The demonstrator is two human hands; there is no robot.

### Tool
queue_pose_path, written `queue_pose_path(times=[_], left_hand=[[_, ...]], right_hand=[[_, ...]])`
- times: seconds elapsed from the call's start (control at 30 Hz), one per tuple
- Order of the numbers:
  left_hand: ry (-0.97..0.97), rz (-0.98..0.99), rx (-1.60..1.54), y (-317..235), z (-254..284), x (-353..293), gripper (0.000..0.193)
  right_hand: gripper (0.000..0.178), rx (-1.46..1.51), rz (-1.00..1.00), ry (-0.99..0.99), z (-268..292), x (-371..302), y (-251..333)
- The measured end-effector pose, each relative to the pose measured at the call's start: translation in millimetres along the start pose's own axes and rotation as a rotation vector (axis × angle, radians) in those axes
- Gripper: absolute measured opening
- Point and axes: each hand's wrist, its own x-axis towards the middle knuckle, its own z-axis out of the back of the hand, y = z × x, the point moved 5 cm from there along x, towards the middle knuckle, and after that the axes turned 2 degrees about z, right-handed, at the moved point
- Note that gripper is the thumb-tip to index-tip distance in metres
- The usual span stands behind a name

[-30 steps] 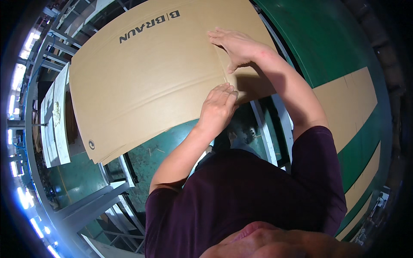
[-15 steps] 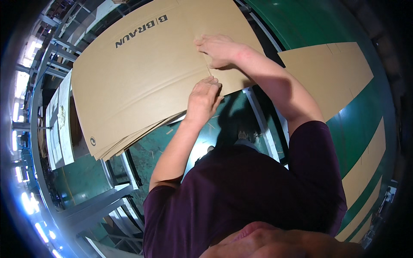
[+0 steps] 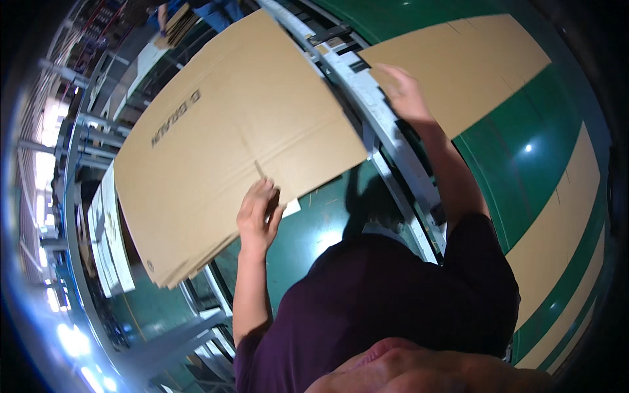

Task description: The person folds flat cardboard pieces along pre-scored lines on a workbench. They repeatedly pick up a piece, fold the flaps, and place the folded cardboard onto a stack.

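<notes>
A stack of flat brown cardboard sheets with creases, a slot and dark printing lies to the front left. My left hand is at its near edge by the slot, fingers loosely bent, thumb apart, holding nothing. To the right, another flat cardboard sheet lies on a green conveyor belt. My right hand is over that sheet's left edge with its fingers stretched out and slightly blurred. Whether the fingertips press on the sheet cannot be made out.
A metal conveyor frame runs between the stack and the belt. More cardboard pieces lie farther along the belt at right. White panels stand left of the stack. Another person is at the far top, near more cardboard.
My right hand has left the stack and moved right to the sheet on the belt. My left hand stays at the stack's near edge. The view has turned to the right.
</notes>
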Motion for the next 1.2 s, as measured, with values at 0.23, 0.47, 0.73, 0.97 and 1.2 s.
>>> queue_pose_path(times=[0.23,0.47,0.73,0.97,1.2], left_hand=[[0.081,0.142,0.081,-5.5,-1.3,-7.4,0.041],[0.136,0.164,0.114,0.4,0.9,-2.2,0.043],[0.136,0.172,0.124,-0.8,-4.3,-8.0,0.039],[0.135,0.157,0.099,-0.9,-1.4,0.9,0.038],[0.153,0.206,0.097,-1.6,0.8,-0.3,0.043]], right_hand=[[0.043,-1.171,-0.194,0.047,-33.0,-135.8,-282.7],[0.026,-0.824,0.250,-0.252,-41.6,-6.2,-274.3],[0.030,-0.338,0.239,-0.694,170.5,87.3,-15.3],[0.052,-0.298,-0.362,-0.812,160.5,86.8,-219.1],[0.059,-0.592,-0.917,-0.593,-137.2,-87.2,-391.5]])
